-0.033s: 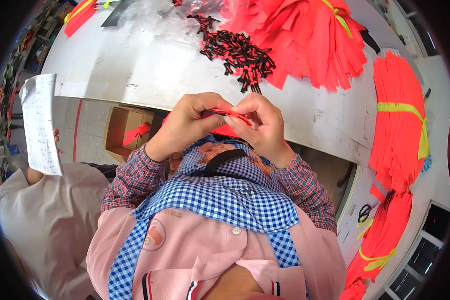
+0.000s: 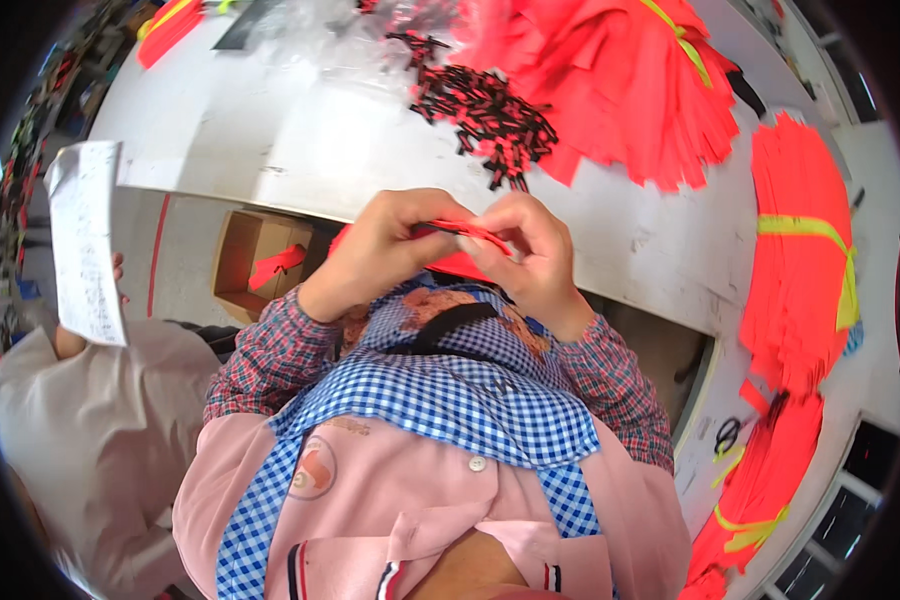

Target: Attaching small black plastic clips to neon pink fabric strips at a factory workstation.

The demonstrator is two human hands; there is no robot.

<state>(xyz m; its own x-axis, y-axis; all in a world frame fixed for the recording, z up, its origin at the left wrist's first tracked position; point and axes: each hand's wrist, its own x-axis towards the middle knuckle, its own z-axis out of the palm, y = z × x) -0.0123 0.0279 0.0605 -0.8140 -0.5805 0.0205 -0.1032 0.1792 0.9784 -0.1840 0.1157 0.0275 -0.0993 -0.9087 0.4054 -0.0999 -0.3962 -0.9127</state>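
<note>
My left hand [image 2: 380, 250] and my right hand [image 2: 535, 262] meet just in front of the white table's [image 2: 300, 140] near edge. Both pinch a thin red strip [image 2: 462, 232] that runs between the fingertips. More red material shows just under the hands. A heap of small black pieces [image 2: 490, 115] lies on the table right beyond my hands. A big fan of red strips [image 2: 620, 80] lies behind that heap.
Bundles of red strips tied with yellow bands lie at the right [image 2: 800, 250] and lower right [image 2: 760, 480], with black scissors [image 2: 727, 435] between them. An open cardboard box [image 2: 240, 262] holding a red piece sits under the table. At left another person holds a paper sheet [image 2: 85, 240].
</note>
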